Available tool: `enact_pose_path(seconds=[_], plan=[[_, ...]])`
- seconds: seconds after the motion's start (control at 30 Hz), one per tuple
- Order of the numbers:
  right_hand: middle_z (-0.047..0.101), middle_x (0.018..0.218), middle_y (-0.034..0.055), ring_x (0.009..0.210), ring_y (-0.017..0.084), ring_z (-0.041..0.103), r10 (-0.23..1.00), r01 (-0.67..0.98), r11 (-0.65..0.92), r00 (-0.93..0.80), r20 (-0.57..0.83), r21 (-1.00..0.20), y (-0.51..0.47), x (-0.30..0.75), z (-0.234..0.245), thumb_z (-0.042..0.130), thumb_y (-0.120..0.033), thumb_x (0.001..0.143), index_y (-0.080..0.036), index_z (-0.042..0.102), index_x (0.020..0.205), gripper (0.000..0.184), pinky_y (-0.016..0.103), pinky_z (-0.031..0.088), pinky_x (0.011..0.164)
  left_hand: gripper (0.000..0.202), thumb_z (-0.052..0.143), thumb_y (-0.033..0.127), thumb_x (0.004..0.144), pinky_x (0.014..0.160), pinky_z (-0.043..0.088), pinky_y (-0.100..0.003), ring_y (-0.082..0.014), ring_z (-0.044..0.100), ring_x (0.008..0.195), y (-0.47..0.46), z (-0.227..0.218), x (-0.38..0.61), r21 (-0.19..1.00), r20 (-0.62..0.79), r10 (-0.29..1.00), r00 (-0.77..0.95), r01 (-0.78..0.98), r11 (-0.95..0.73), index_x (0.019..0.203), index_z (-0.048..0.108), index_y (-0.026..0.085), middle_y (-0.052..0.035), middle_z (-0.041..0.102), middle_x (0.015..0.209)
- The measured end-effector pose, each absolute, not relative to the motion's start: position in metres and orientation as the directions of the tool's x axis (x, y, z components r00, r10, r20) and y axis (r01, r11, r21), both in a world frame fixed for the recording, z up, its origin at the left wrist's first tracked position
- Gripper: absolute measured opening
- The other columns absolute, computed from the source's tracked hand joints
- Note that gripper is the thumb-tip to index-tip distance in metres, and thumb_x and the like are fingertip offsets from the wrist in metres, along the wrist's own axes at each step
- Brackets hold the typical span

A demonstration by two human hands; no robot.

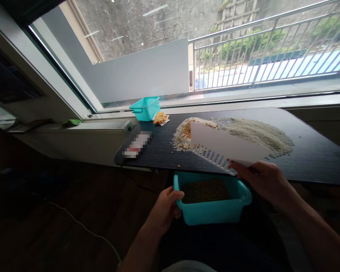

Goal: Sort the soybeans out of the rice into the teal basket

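My left hand (pixel 167 209) grips the left end of a turquoise plastic bin (pixel 212 212), thumb over the rim. Inside the bin lies a layer of small dark brownish beans or kernels (pixel 205 190). In my right hand (pixel 263 179) is a flat white plastic scraper (pixel 228 143) with a row of slots along one edge. It is held tilted above the table's near edge, partly hiding the heaps behind it. One heap (pixel 183 134) mixes white grains with golden kernels. To its right spreads a pale heap of rice-like grains (pixel 257 132).
The dark table (pixel 308 151) stands by a window. At its far left are a second turquoise bin (pixel 147 108), a crumpled yellowish item (pixel 160 118) on white paper, and a blurred-out phone-shaped object (pixel 138 144). A radiator (pixel 102 130) and a white cable (pixel 87 228) are to the left.
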State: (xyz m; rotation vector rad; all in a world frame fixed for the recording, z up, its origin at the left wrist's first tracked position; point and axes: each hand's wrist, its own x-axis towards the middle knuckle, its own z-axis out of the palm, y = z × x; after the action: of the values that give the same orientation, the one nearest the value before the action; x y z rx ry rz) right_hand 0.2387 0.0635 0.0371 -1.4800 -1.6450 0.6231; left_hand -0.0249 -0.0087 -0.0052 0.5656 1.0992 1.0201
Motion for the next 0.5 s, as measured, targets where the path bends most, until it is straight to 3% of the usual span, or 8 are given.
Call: enact_pose_path(seconds=[0.2,0.33,0.4,0.5], plan=[[0.077,0.072,0.0021,0.068,0.023,0.07,0.935,0.542,0.342,-0.275,0.223,-0.768,0.081,0.199,0.05,0.061,-0.05,0.077,-0.022,0.079,0.072,0.034,0.029,0.052,0.059,0.034,0.081,0.036,0.06,0.038,0.021,-0.019,-0.004,0.029,0.037,-0.01,-0.004,-0.049,0.835,-0.438,0.899,-0.003,-0.371,0.406,0.069,0.054,0.019,0.0115,0.04,0.041],[0.078,0.072,0.0013,0.071,0.025,0.07,0.912,0.542,0.314,-0.4,0.089,-0.779,0.077,0.21,0.049,0.062,-0.056,0.077,-0.023,0.08,0.075,0.039,0.032,0.055,0.061,0.034,0.081,0.037,0.062,0.039,0.021,-0.019,-0.0044,0.03,0.038,-0.01,-0.004,-0.057,0.843,-0.425,0.905,0.002,-0.363,0.396,0.071,0.054,0.019,0.0113,0.041,0.042],[0.078,0.071,0.0019,0.069,0.027,0.07,0.929,0.54,0.273,-0.364,0.071,-0.796,0.07,0.227,0.047,0.065,-0.062,0.073,-0.024,0.08,0.072,0.041,0.035,0.057,0.061,0.033,0.081,0.037,0.063,0.039,0.022,-0.019,-0.0046,0.03,0.038,-0.01,-0.003,-0.054,0.838,-0.423,0.906,0.024,-0.37,0.401,0.071,0.054,0.019,0.011,0.041,0.042],[0.077,0.069,0.0043,0.067,0.029,0.069,0.977,0.567,0.204,-0.069,0.2,-0.798,0.065,0.258,0.042,0.07,-0.069,0.064,-0.025,0.078,0.064,0.044,0.038,0.057,0.061,0.032,0.08,0.036,0.062,0.039,0.022,-0.019,-0.0045,0.029,0.038,-0.011,-0.001,-0.041,0.822,-0.427,0.901,0.081,-0.381,0.423,0.069,0.053,0.019,0.0104,0.041,0.041]])
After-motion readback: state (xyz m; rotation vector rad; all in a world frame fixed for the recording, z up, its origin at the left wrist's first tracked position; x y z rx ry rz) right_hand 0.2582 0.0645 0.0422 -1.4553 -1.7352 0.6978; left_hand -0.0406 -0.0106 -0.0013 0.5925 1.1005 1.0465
